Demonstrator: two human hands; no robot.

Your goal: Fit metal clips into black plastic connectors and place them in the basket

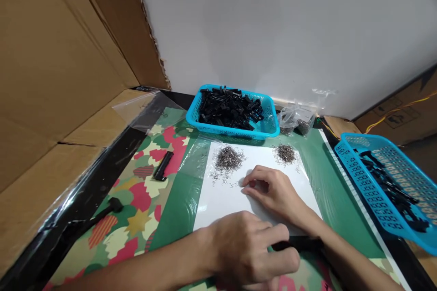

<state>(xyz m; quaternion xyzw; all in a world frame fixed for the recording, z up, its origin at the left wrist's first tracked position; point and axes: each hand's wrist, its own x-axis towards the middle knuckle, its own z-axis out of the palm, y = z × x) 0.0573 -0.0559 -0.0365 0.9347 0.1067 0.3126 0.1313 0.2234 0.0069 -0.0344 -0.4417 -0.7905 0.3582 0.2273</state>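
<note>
My left hand is in the front middle, its fingers closed around a long black plastic part. That part reaches to the right, towards my right forearm, and some of it is hidden by the fingers. Over the white sheet, my right hand has thumb and forefinger pinched close together. Its fingertips touch down at the loose edge of a pile of small bent wire pieces; whatever lies between them is too small to make out. A second, smaller pile of wire pieces lies beyond that hand.
A blue basket heaped with black parts stands against the wall. Plastic bags of metal pieces sit beside it. Another blue basket with black parts is at right. On the left lie a single black part and a black hammer-shaped tool.
</note>
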